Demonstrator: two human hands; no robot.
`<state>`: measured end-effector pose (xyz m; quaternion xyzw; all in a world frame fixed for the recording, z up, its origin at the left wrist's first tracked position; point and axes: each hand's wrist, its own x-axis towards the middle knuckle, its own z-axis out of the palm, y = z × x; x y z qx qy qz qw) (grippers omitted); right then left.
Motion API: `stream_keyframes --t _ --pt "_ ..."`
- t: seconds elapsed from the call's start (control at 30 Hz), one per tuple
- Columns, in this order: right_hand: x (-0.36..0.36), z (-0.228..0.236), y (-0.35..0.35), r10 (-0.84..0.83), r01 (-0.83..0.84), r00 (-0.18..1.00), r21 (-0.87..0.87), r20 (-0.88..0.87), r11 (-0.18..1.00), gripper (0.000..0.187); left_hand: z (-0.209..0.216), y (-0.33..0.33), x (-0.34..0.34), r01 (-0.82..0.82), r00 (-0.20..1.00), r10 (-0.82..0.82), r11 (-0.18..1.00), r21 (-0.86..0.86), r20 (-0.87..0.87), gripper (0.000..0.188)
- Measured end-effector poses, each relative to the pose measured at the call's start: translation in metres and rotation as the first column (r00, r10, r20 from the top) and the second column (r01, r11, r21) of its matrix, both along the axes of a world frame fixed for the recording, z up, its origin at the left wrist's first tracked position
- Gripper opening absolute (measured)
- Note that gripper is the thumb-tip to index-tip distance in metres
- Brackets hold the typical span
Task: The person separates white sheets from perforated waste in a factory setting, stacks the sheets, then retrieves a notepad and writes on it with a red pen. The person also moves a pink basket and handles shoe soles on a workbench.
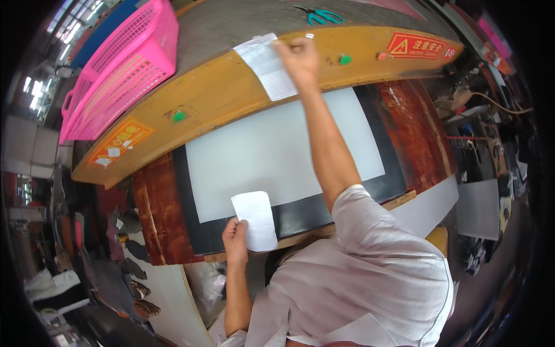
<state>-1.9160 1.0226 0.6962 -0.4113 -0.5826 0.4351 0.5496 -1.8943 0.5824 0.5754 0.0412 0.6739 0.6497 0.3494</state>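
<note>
Looks like we're handling papers: left hand (235, 242) pinches white slip (258, 217); right hand (302, 61) at lined sheet (267, 68), can't tell grip. Next likely needs firm edge hold.

red-brown table (407, 124) | black mat (300, 214) on it | white sheet (254, 153) atop mat

Bright patches glared at upper left; soft light brightened the lower-centre paper (260, 222); edges bowed, and corners fell black.
</note>
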Motion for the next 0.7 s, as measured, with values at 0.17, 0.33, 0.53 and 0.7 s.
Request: stream_keyframes --t 0.17,0.33,0.53,0.7 --pt "0.053 -0.053 -0.065 0.234 -0.251 0.955 -0.082 -0.181 0.965 0.04 0.016 -0.023 0.012 -0.053 0.999 0.053 0.998 0.026 0.014 0.016" --pt "0.108 -0.091 -0.22 0.858 -0.816 0.492 -0.42 -0.147 0.396 0.04 0.028 -0.051 0.0 -0.127 0.988 0.139 0.976 0.176 -0.061 0.02" --pt "0.105 -0.083 -0.371 0.928 -0.864 0.304 -0.471 -0.214 0.174 0.035 0.04 -0.136 0.006 -0.23 0.969 0.246 0.943 0.241 -0.039 0.026" --pt "0.088 -0.076 -0.489 0.885 -0.908 0.21 -0.419 -0.416 0.019 0.037 0.034 -0.27 0.004 -0.443 0.707 -0.445 0.327 0.835 0.549 0.033"
